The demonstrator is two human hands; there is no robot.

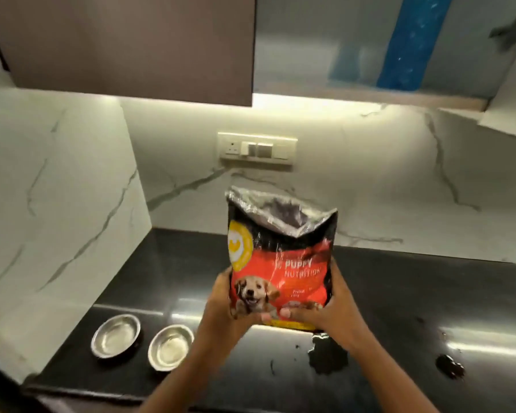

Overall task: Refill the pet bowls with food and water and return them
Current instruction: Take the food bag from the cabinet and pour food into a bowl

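A red and black puppy food bag [280, 263] with a dog picture stands upright above the black counter [399, 293], its silver-lined top open. My left hand [224, 305] grips its lower left side and my right hand [328, 311] grips its lower right side. Two steel pet bowls sit on the counter to the left of the bag: one [116, 335] nearer the side wall, the other [170, 347] just left of my left forearm. Both bowls look empty.
Water puddles [328, 356] and a dark spot [449, 366] lie on the counter right of my arms. A switch and socket plate [256, 149] is on the marble back wall. Brown and grey wall cabinets [131, 46] hang overhead. A marble side wall [57, 204] closes the left.
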